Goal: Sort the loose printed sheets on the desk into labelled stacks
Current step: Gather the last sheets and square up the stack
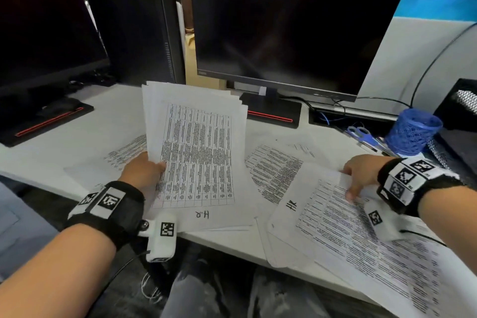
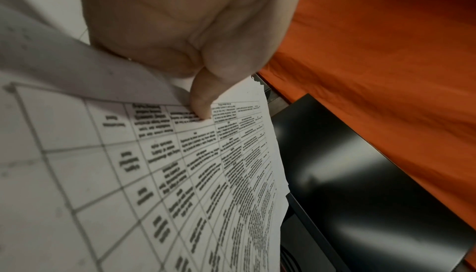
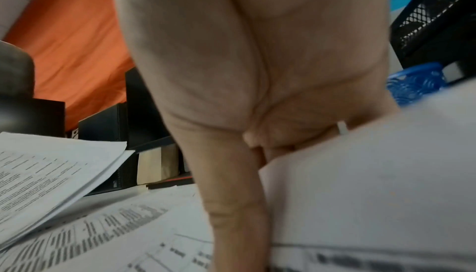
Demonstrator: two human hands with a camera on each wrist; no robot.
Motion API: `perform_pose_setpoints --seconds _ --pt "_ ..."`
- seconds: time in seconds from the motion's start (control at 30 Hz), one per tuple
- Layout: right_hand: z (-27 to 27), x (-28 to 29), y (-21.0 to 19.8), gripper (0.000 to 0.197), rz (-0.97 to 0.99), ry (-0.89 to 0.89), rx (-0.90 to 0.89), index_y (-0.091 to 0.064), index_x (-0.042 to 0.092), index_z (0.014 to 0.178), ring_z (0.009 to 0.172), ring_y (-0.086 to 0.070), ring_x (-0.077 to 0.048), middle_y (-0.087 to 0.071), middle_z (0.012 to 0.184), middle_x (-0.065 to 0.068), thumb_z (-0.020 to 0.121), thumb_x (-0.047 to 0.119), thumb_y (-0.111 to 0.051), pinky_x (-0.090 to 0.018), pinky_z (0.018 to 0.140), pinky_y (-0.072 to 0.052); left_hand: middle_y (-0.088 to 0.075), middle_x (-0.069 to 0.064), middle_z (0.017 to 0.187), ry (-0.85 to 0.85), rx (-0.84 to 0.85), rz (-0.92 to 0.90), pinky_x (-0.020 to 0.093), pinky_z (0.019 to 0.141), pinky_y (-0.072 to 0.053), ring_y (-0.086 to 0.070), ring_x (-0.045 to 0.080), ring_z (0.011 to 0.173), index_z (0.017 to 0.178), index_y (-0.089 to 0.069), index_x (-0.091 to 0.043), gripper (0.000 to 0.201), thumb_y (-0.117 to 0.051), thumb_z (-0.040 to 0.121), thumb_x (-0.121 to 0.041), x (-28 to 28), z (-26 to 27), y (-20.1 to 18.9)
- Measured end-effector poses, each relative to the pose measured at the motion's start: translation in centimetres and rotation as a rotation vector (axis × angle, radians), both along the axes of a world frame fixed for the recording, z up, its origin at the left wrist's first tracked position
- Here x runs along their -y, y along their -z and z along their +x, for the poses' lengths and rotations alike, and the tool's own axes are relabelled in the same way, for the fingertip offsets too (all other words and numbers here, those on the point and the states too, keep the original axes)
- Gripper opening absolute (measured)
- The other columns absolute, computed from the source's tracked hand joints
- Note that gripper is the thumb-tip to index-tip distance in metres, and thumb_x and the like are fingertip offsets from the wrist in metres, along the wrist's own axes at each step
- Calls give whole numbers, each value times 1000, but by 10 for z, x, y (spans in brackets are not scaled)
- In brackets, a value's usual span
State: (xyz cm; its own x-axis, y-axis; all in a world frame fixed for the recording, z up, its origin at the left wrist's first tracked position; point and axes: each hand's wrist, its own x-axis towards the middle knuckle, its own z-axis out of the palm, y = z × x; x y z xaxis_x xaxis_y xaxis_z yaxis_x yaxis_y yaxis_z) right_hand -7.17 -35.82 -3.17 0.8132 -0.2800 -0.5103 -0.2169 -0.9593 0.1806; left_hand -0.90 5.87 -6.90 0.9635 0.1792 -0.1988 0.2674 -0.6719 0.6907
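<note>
My left hand (image 1: 144, 170) grips a fanned bundle of printed table sheets (image 1: 198, 152), tilted up off the desk, with "H.R" handwritten on the near margin. In the left wrist view the thumb (image 2: 201, 103) presses on the top sheet (image 2: 180, 174) while the fingers stay hidden behind the paper. On the right, my right hand (image 1: 358, 175) pinches the far corner of a text sheet marked "HR" (image 1: 335, 219). The right wrist view shows that hand (image 3: 231, 93) with its thumb down and the lifted sheet (image 3: 360, 184) over the other fingers. More loose sheets (image 1: 276, 170) lie between the two.
Two dark monitors (image 1: 289, 23) (image 1: 38, 33) and a black PC tower (image 1: 134, 33) stand at the back. A blue mesh pen cup (image 1: 413, 131), scissors (image 1: 360, 133) and a black mesh tray (image 1: 462, 106) sit at the right. The desk edge (image 1: 232, 242) runs near my lap.
</note>
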Motion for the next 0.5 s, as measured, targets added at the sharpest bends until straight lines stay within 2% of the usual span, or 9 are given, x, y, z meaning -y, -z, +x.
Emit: perform_pose_setpoints --seconds 0.07,0.1,0.17,0.2,0.23,0.3,0.37,0.43,0.5 --pt "4 -1 -8 51 -25 -33 63 -65 12 118 97 -56 -17 -64 109 -2 79 43 -71 -22 79 -39 -63 10 103 -5 -12 -8 28 54 -43 -59 23 78 120 -53 -11 27 -46 99 -26 0 0 -1" --pt "8 -1 -13 56 -21 -33 112 -60 11 124 105 -55 -19 -62 118 -5 82 47 -67 -22 82 -38 -63 10 107 1 -11 -7 29 59 -46 -60 24 82 122 -53 -10 29 -47 99 -26 0 0 -1" --pt "15 -4 -22 69 43 18 220 -47 10 138 125 -48 -23 -51 138 -6 84 50 -63 -27 97 -37 -63 10 116 8 -6 1 38 80 -51 -60 29 98 127 -52 -12 33 -48 98 -27 0 -1 -2" --pt "21 -7 -24 73 84 42 267 -41 10 142 131 -44 -23 -46 143 -6 85 50 -63 -30 104 -34 -63 9 119 4 1 0 41 87 -50 -60 30 101 128 -52 -13 34 -49 97 -27 0 0 -1" --pt "27 -10 -24 74 121 58 314 -40 9 143 132 -42 -24 -45 145 -7 85 49 -63 -31 107 -33 -63 9 118 3 10 -5 42 88 -50 -60 30 100 128 -52 -13 34 -50 97 -26 0 -1 0" --pt "38 -17 -18 70 170 74 391 -43 9 140 129 -45 -25 -48 142 -8 84 45 -65 -32 105 -35 -64 10 112 -7 23 -46 35 72 -49 -60 27 88 126 -53 -12 32 -50 96 -24 2 -2 0" --pt "47 -23 -8 70 220 127 382 -46 11 137 126 -47 -24 -51 137 -7 79 41 -72 -33 103 -37 -64 8 109 -21 29 -94 29 60 -44 -59 21 81 125 -54 -13 30 -50 96 -22 3 -3 1" --pt "55 -29 1 81 233 178 286 -44 12 138 127 -46 -25 -50 137 -6 71 39 -80 -35 103 -37 -64 5 105 -26 34 -133 25 56 -41 -59 16 77 121 -55 -12 26 -49 97 -20 5 -5 2" --pt "62 -32 7 81 193 205 210 -49 10 134 122 -51 -26 -56 131 -6 66 38 -84 -36 100 -41 -64 2 98 -39 44 -172 22 52 -39 -58 12 73 118 -55 -12 22 -48 98 -18 6 -7 1"
